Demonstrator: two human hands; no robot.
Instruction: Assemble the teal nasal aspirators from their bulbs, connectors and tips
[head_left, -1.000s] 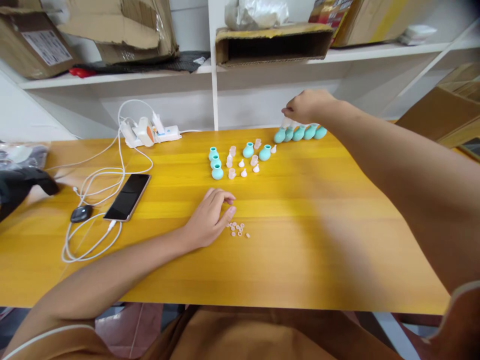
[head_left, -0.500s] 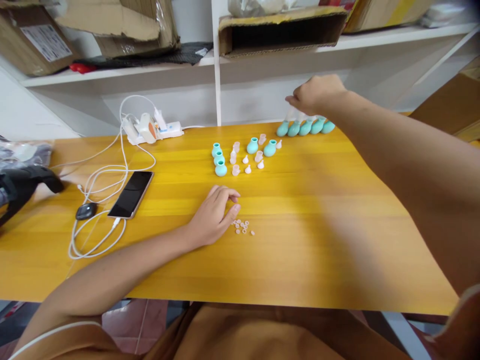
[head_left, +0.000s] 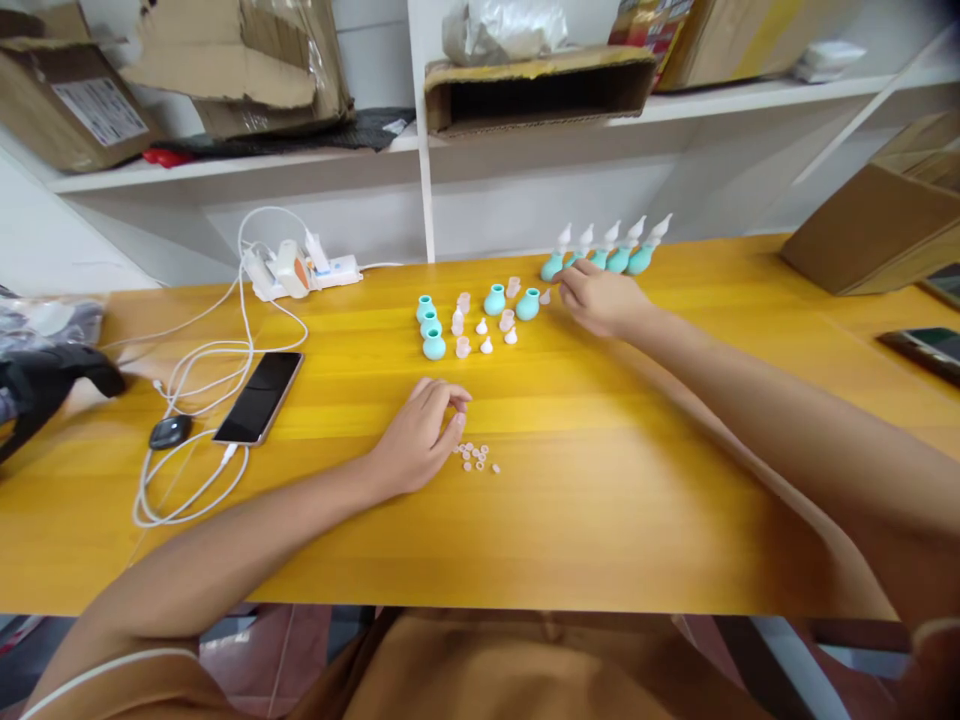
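My left hand (head_left: 424, 440) rests on the table with thumb and fingers apart and nothing in them. Beside its thumb lie several small pale pink rings (head_left: 480, 456). My right hand (head_left: 600, 300) is low over the table, fingers bent and loosely apart, with no held thing visible. It is close to a small white cone-shaped tip (head_left: 545, 297) and a turquoise bulb (head_left: 528, 305) with an open neck. Partly behind this hand stands a row of turquoise bulbs with white pointed tops (head_left: 639, 259). Three open bulbs (head_left: 433, 345) stand further left, near pale pink cup-like pieces (head_left: 463, 347) and white tips (head_left: 487, 345).
A phone (head_left: 259, 398), white cables and a black case (head_left: 171, 432) lie at left. A power strip (head_left: 304, 275) sits at the back. Cardboard boxes (head_left: 874, 215) stand at right and on the shelf (head_left: 375, 146). Another dark device (head_left: 926, 350) lies at far right.
My right hand has come down and nearer from above the row of topped bulbs, whose white tops now show. My left hand stays in place. The view has shifted slightly.
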